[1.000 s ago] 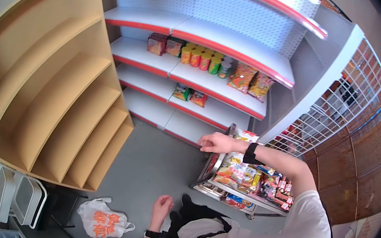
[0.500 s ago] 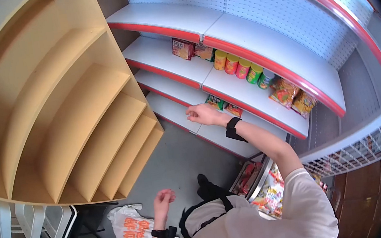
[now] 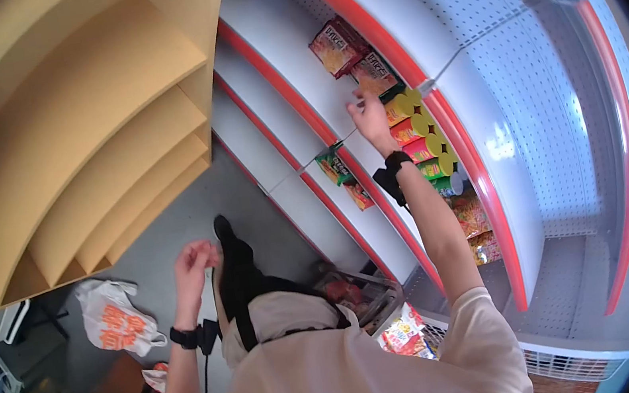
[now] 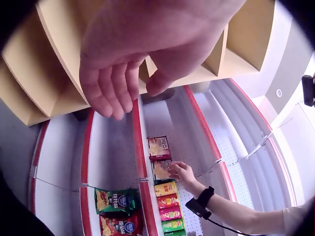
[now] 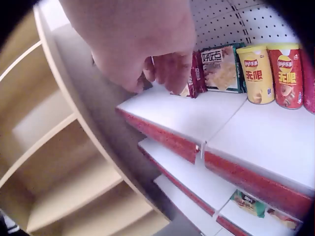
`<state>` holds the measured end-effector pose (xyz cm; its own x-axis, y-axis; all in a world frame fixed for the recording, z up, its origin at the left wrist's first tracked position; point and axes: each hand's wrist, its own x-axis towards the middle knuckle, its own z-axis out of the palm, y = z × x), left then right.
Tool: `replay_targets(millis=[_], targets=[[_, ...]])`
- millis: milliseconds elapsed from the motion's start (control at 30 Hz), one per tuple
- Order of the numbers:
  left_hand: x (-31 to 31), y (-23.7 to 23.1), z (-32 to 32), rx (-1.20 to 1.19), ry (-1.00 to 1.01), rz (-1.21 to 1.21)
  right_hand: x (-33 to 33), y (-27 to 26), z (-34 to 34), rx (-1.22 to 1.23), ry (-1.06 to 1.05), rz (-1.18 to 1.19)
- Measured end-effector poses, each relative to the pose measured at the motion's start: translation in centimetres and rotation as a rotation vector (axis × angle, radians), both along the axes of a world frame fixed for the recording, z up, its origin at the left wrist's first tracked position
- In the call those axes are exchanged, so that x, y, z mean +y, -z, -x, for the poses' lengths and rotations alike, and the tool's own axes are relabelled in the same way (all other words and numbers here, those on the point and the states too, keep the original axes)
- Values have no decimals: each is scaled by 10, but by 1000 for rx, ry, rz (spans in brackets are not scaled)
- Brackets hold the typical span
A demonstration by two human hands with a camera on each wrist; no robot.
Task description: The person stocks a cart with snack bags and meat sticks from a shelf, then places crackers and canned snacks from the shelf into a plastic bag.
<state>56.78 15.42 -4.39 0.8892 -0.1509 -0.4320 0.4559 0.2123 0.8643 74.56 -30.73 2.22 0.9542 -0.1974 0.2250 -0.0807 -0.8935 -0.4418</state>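
My right hand (image 3: 373, 120) reaches in over the white shelf with red edging, holding nothing, its fingers loosely bent. In the head view its fingertips overlap the lower part of a green snack box (image 3: 378, 73). A dark red snack box (image 3: 336, 49) stands beside that one; in the right wrist view my right hand (image 5: 142, 44) partly hides the red box (image 5: 197, 78). Next to them is a row of chip cans, a yellow can (image 5: 257, 73) nearest. My left hand (image 3: 195, 265) hangs free over the floor, fingers loosely curled around nothing.
Green and red chip bags (image 4: 117, 200) lie one shelf lower. Noodle-like snack bags (image 3: 471, 214) stand past the cans. A tall wooden shelf unit (image 3: 105, 137) borders the left. On the floor is a white plastic bag (image 3: 116, 317); a crate of snacks (image 3: 377, 296) stands by my legs.
My right hand has moved from above the snack crate up and forward to the boxes on the shelf. The head view has turned and come closer to the shelves. The left hand stays free.
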Motion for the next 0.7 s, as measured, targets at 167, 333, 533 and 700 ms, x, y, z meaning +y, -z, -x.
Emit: replay_targets(millis=[167,333,533,700], targets=[[-18,14,-66,4,44,8,-31,9,-54,-66,6,202],[-28,9,-112,-20,100,38,-35,2,-117,-231,-53,308],[-30,8,-131,4,64,19,-73,31,-169,-166,62,316],[-29,14,-125,35,-20,-1,-63,31,-164,-292,52,382]])
